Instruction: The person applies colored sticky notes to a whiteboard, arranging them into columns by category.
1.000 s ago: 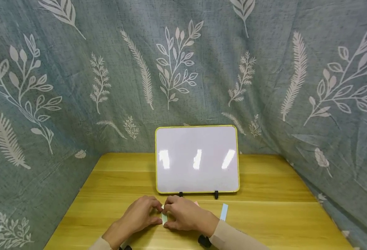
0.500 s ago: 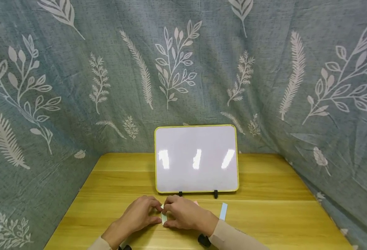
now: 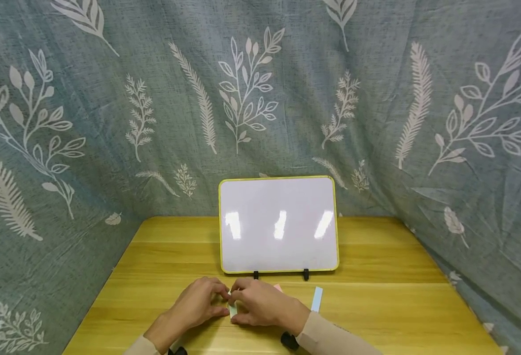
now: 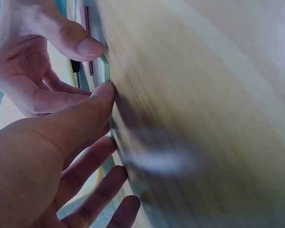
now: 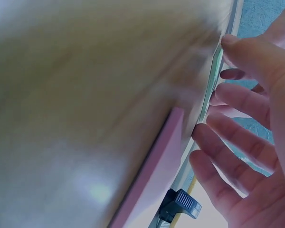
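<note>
A narrow pale green strip like a sticky-note pad [image 3: 233, 310] lies on the wooden table between my two hands. My left hand [image 3: 200, 303] holds its left side, thumb at the near end and bent fingers toward the far end. From the other side my right hand [image 3: 260, 303] grips it in the same way, fingers curled over the far end. In the left wrist view, both thumbs touch the green edge [image 4: 105, 70]. The right wrist view shows the strip's side [image 5: 213, 71] beside my right fingers. Most of its top is hidden by the hands.
A pink strip [image 5: 152, 166] lies just beyond my right hand, mostly hidden in the head view. Farther right is a light blue strip [image 3: 317, 299]. A yellow-framed whiteboard [image 3: 279, 197] stands behind on black feet [image 3: 306, 274]. Patterned cloth [image 3: 162, 123] surrounds the table.
Both hands stay almost where they were on the green strip; my right fingertips shift slightly at its far end. The head view drifts a little.
</note>
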`<state>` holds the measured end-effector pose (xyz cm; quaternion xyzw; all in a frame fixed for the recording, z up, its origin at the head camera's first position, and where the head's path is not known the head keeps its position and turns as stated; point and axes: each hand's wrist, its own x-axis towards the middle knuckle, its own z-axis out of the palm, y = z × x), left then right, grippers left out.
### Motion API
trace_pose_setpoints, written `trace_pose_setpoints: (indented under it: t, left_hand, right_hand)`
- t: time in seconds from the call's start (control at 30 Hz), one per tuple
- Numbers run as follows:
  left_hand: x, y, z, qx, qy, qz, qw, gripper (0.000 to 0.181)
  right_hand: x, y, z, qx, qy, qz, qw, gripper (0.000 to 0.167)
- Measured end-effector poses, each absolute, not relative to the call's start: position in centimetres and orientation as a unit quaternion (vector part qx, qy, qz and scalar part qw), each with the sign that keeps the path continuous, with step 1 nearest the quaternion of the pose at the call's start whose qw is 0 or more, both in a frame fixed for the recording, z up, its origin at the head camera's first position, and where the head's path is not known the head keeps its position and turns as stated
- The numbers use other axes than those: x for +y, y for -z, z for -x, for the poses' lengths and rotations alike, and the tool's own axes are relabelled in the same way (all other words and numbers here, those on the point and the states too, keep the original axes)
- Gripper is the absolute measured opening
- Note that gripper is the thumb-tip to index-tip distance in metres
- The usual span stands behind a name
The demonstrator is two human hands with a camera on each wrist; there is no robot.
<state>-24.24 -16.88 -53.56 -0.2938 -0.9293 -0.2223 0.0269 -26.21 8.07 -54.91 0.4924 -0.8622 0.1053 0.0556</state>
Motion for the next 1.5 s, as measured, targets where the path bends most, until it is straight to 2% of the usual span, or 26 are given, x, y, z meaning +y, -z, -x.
trace_pose_setpoints:
  t: [0.27, 0.7, 0.97, 1.23, 1.5]
  left_hand:
    - [-17.2, 54.0, 24.6, -0.924, 0.238, 0.298, 0.021, 0.022]
    - [-18.5, 53.5, 25.5, -0.911, 0.275, 0.305, -0.045, 0.026]
    - [-18.3, 53.5, 25.4, -0.912, 0.284, 0.294, -0.043, 0.023]
    - [-17.8, 53.9, 25.2, -0.916, 0.290, 0.275, -0.015, 0.018]
    - [-17.4, 53.7, 25.0, -0.917, 0.306, 0.256, -0.021, 0.007]
  right_hand:
    - [8.0, 54.6, 26.2, -0.857, -0.125, -0.498, 0.043, 0.027]
    - [8.0, 54.5, 26.8, -0.846, -0.134, -0.514, 0.047, 0.015]
    - [7.7, 54.4, 27.1, -0.858, -0.163, -0.486, 0.025, 0.016]
    - [7.5, 54.2, 27.6, -0.863, -0.231, -0.449, 0.001, 0.013]
    - [7.5, 54.2, 27.7, -0.872, -0.286, -0.396, -0.018, 0.009]
